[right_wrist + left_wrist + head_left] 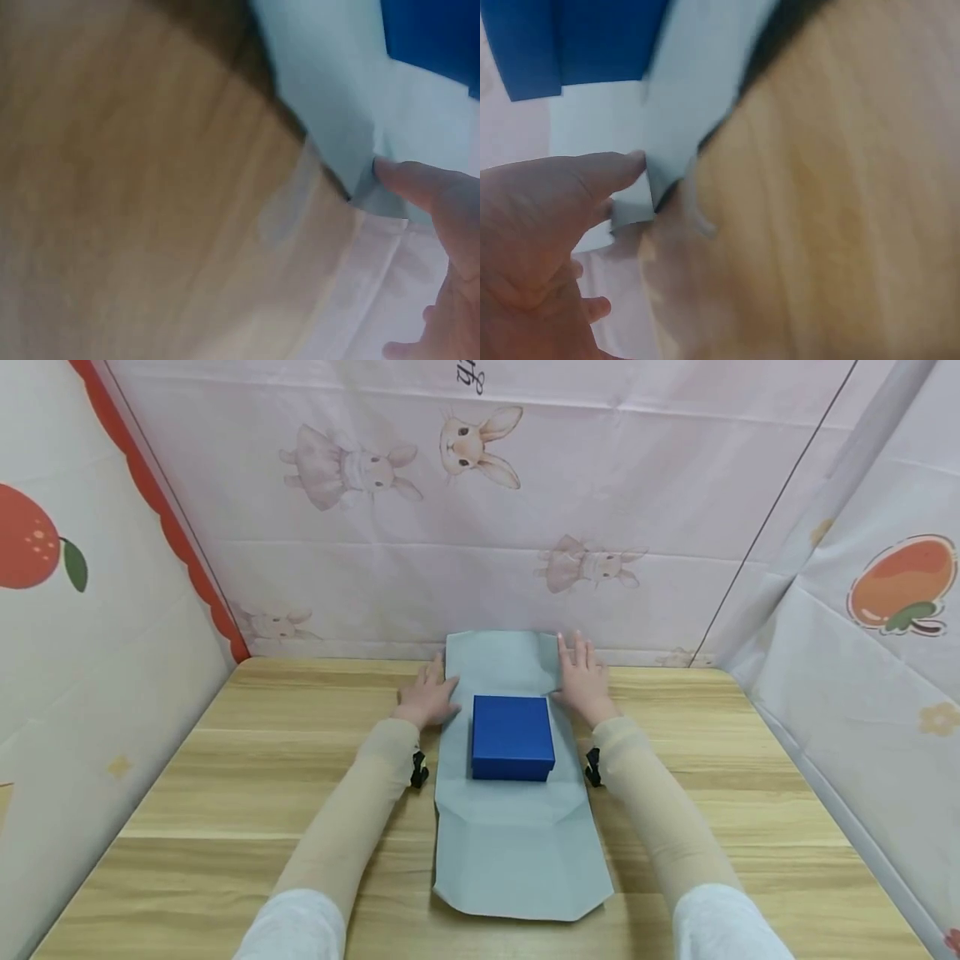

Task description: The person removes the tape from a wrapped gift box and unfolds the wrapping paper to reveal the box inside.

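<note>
A blue lidded box (513, 735) sits on a long strip of pale grey-green paper (517, 860) with creases across it and cut corners. The paper's far end rises past the table's back edge in the head view. At its left side is my left hand (427, 695), fingers extended forward; its thumb (619, 171) touches the paper by a crease. My right hand (585, 683) is at the opposite side, fingers spread and fairly straight, with the thumb (405, 178) against the paper beside a fold. Both hands are beyond the box's near edge, apart from it.
The wood-grain table (300, 752) carries the paper. A printed rabbit cloth (420, 585) hangs right behind the table, and fruit-printed cloths flank it left and right. Small pale translucent strips, one a tape-like piece (289, 206), show beside the paper in the wrist views.
</note>
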`<move>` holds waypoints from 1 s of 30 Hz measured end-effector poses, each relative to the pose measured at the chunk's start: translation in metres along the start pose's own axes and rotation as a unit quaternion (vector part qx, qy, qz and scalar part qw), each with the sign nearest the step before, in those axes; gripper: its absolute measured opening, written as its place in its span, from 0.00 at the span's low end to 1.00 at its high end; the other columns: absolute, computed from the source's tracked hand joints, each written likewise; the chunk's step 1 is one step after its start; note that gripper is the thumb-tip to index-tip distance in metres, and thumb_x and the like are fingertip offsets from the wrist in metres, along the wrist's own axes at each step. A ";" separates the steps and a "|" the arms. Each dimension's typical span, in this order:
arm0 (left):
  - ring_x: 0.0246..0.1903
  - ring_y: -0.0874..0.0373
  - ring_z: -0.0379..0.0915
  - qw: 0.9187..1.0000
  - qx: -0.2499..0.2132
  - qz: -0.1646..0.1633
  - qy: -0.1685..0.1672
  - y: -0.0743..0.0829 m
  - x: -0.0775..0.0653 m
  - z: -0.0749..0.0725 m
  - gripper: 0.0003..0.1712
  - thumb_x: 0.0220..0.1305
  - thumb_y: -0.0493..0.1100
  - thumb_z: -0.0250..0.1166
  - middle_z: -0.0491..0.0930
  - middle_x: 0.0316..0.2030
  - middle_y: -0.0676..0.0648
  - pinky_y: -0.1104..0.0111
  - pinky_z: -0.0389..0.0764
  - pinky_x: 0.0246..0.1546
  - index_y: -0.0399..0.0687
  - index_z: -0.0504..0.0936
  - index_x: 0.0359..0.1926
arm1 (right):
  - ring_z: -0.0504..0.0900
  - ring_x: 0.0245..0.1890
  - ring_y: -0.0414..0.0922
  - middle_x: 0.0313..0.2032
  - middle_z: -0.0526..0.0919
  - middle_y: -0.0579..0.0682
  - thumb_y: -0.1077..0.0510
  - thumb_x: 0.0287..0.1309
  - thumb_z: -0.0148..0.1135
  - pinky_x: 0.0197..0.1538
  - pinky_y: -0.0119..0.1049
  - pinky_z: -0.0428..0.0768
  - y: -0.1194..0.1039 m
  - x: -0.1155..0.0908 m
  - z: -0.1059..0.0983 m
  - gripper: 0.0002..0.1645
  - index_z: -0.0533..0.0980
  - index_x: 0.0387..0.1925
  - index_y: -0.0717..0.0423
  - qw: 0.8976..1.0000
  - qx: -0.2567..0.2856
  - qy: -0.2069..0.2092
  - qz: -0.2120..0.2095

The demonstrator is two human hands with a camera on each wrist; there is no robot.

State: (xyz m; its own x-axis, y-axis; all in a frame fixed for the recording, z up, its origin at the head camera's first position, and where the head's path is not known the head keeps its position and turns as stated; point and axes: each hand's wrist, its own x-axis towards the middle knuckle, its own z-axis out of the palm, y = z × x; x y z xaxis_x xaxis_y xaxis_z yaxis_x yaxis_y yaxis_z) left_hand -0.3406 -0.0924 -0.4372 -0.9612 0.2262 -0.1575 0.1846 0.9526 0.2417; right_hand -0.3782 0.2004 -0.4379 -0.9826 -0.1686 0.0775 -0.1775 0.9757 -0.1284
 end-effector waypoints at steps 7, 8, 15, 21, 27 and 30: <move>0.76 0.37 0.29 0.999 0.020 -0.017 -0.042 -0.006 -0.002 -0.002 0.36 0.73 0.62 0.46 0.30 0.78 0.42 0.29 0.49 0.65 0.60 0.50 0.77 | 0.32 0.76 0.65 0.76 0.24 0.60 0.42 0.59 0.65 0.68 0.73 0.47 0.007 -0.002 0.000 0.64 0.30 0.77 0.46 0.999 0.015 -0.033 0.012; 0.76 0.37 0.29 0.999 0.021 -0.015 -0.046 -0.005 -0.003 -0.003 0.36 0.73 0.62 0.46 0.32 0.78 0.42 0.29 0.48 0.65 0.59 0.50 0.77 | 0.32 0.76 0.65 0.76 0.24 0.60 0.42 0.62 0.62 0.68 0.73 0.47 0.007 -0.003 0.000 0.60 0.32 0.78 0.45 0.999 0.001 -0.046 0.004; 0.76 0.36 0.30 0.997 0.031 0.040 -0.064 0.002 0.004 0.000 0.31 0.77 0.54 0.42 0.40 0.78 0.40 0.30 0.47 0.66 0.59 0.50 0.77 | 0.26 0.76 0.62 0.77 0.23 0.54 0.41 0.74 0.40 0.72 0.68 0.36 0.001 -0.010 0.000 0.38 0.40 0.77 0.38 0.985 0.038 -0.165 -0.034; 0.76 0.35 0.32 0.993 0.045 0.069 -0.089 0.003 0.008 0.006 0.30 0.78 0.53 0.40 0.39 0.78 0.43 0.30 0.48 0.66 0.67 0.48 0.77 | 0.25 0.76 0.61 0.78 0.29 0.48 0.54 0.76 0.42 0.71 0.70 0.36 -0.006 -0.014 0.001 0.35 0.44 0.76 0.28 0.971 0.071 -0.221 -0.063; 0.75 0.33 0.30 0.992 0.037 0.059 -0.102 -0.008 0.003 0.002 0.33 0.75 0.62 0.42 0.37 0.78 0.44 0.29 0.42 0.66 0.71 0.47 0.76 | 0.30 0.77 0.62 0.78 0.35 0.56 0.52 0.76 0.41 0.73 0.66 0.36 0.001 -0.015 0.001 0.34 0.44 0.77 0.33 0.965 0.011 -0.239 -0.104; 0.75 0.33 0.28 0.993 0.038 0.052 -0.100 -0.015 -0.001 -0.001 0.37 0.71 0.67 0.45 0.38 0.78 0.43 0.29 0.41 0.66 0.71 0.46 0.76 | 0.32 0.76 0.66 0.77 0.37 0.61 0.43 0.75 0.40 0.72 0.68 0.38 0.010 -0.017 0.000 0.35 0.44 0.77 0.37 0.964 0.005 -0.240 -0.111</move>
State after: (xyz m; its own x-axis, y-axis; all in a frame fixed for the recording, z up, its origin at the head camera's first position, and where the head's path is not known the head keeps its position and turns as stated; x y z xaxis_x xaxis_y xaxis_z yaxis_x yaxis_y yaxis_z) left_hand -0.3421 -0.1072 -0.4399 -0.8773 0.3531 -0.3251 0.3031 0.9328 0.1949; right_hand -0.3632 0.2136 -0.4404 -0.8316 -0.4207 -0.3625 -0.3840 0.9072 -0.1719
